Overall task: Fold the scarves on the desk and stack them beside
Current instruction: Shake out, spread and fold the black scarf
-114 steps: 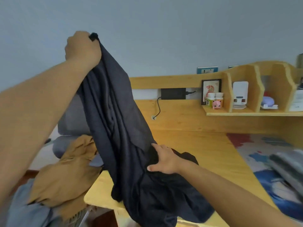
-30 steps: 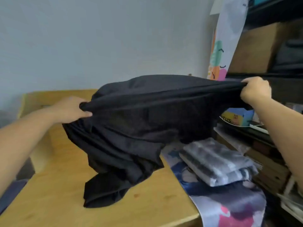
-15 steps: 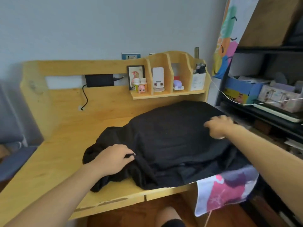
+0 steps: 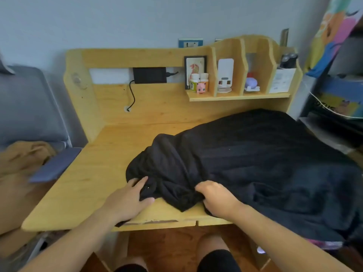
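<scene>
Both hands are at the near table edge; left hand pinches the black scarf, right hand grips its bunched fold; half a second ago the right reached farther across the spread cloth.

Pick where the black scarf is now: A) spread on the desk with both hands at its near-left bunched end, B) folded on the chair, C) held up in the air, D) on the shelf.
A: the black scarf lies across the desk, with the left hand and right hand on its bunched end.
</scene>
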Demonstrator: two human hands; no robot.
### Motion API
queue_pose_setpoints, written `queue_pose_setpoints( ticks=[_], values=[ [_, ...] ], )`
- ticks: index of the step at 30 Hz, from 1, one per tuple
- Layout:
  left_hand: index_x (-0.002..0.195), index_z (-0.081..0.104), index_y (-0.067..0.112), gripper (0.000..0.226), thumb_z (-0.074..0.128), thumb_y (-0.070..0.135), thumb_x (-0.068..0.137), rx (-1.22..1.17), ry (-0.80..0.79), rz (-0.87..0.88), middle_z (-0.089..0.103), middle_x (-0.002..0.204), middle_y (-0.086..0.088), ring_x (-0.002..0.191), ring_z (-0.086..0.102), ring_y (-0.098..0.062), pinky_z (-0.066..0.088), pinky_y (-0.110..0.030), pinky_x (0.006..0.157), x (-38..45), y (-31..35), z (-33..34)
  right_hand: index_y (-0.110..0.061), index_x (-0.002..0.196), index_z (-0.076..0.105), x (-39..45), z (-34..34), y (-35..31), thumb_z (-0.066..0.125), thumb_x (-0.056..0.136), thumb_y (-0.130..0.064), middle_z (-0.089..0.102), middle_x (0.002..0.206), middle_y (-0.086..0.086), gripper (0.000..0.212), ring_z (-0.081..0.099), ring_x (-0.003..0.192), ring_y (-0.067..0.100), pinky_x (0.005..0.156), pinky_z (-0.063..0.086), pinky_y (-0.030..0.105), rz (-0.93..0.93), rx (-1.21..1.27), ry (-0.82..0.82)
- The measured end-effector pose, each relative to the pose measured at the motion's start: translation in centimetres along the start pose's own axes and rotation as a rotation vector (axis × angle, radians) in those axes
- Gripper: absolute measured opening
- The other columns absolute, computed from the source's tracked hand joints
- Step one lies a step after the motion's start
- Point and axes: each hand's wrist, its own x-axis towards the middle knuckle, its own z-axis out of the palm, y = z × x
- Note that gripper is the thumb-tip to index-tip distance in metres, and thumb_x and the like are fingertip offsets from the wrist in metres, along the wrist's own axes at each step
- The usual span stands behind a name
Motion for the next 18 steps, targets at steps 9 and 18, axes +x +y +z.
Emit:
queue_pose_setpoints(
  ticks=[9,18],
  values=[
    [0.109,0.057,0.03,0.013,0.047,0.024,0.103,-0.143,0.368,-0.262,0.067,0.085,-0.001,0.072,0.06,-0.023,0.046,-0.035,0.06,2.0,-8.5,-5.2,-0.02,0.11,0.061,0.0,-14.6,6.9,0.06,0.097,-0.031,0.065,0.102,0.001,0.017,0.063,0.094,0.024,0.083,0.053,0.043,0.412,0.471,0.466],
    [0.122,0.067,0.033,0.026,0.064,0.044,0.099,-0.065,-0.911,-0.081,0.068,0.12,0.014,0.116,0.063,-0.017,0.049,-0.039,0.105,2.3,-4.1,-8.9,-0.027,0.118,0.072,2.4,-11.3,4.1,0.073,0.09,-0.021,0.068,0.097,-0.015,0.028,0.063,0.101,0.015,0.089,0.052,0.027,0.186,-0.149,-0.939]
  ],
)
